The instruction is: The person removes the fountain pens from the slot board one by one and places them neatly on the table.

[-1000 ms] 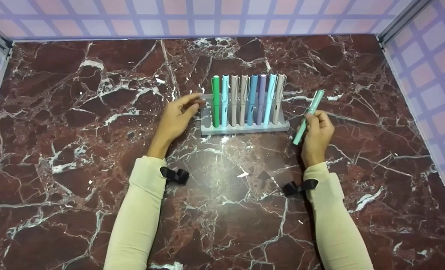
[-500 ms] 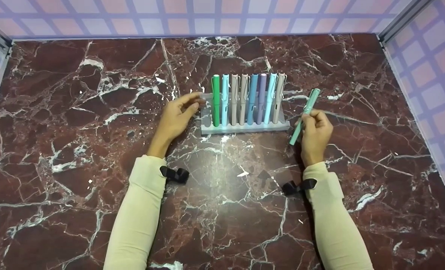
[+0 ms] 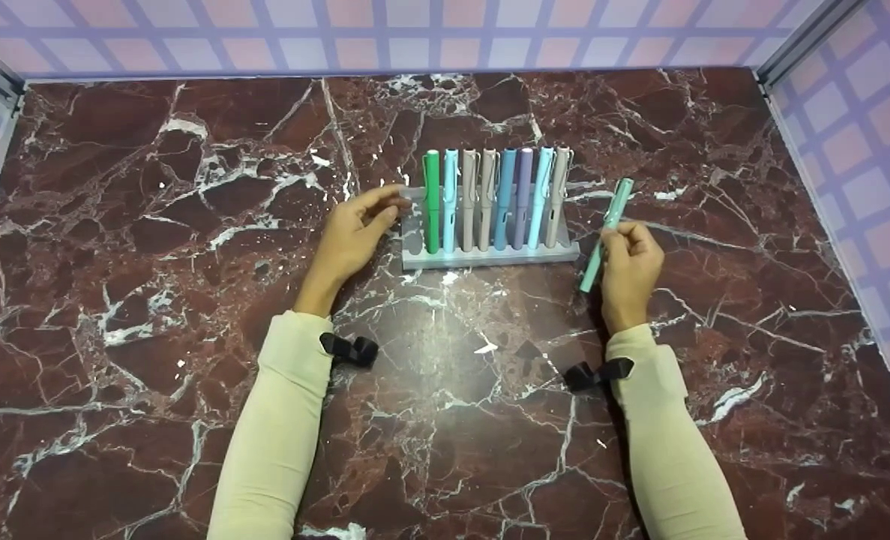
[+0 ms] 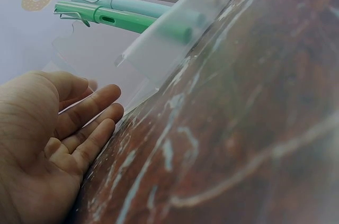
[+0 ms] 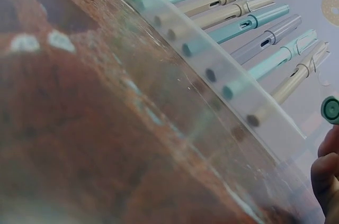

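Observation:
Along the left edge of a clear pen stand [image 3: 489, 260], my left hand [image 3: 351, 236] pinches the side panel between thumb and index finger; the other fingers [image 4: 98, 134] curl loosely in the left wrist view. My right hand [image 3: 632, 266] grips a mint-green pen [image 3: 615, 206] by its middle, tilted, just right of the stand. One round end of this pen [image 5: 331, 109] shows at the right wrist view's edge. Several capped pens stand in a row in the stand, among them a bright green pen [image 3: 433, 202], a blue pen [image 3: 504, 199] and a purple pen [image 3: 522, 199].
The stand rests on a dark red marble-patterned tabletop [image 3: 445, 450]. Checked panels rise behind the table [image 3: 385, 37] and along its right side [image 3: 857, 150]. A black strap [image 3: 351, 350] sits on the left wrist, another strap [image 3: 598, 373] on the right.
The right hand has shifted slightly left with the mint-green pen, bringing it a little closer to the stand. The left hand and the pens in the stand have stayed in place.

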A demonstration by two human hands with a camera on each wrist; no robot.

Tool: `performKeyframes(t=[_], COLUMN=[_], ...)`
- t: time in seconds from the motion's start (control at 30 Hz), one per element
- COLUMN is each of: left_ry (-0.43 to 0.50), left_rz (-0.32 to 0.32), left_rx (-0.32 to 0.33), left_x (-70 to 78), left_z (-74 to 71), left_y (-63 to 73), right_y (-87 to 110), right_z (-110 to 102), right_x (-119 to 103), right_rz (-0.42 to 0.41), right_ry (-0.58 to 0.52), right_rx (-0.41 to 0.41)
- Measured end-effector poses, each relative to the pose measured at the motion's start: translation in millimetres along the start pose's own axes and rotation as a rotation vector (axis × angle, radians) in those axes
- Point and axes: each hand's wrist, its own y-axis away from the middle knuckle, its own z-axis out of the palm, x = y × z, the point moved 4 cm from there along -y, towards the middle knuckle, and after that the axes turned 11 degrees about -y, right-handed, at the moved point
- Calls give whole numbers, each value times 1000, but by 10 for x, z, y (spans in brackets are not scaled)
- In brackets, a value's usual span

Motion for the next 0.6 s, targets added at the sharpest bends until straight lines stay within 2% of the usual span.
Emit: performKeyframes(t=[0.23, 0.6], left_ry=[-13, -13], left_rz=[4, 5], left_rx=[8, 6], left_x=[3, -15], left_z=[1, 2], left_y=[1, -6], right_y=[-1, 11], right_z=[0, -9], right_x=[0, -14], right_rz=[-2, -46], right_ry=[43, 194], right_rx=[-4, -31])
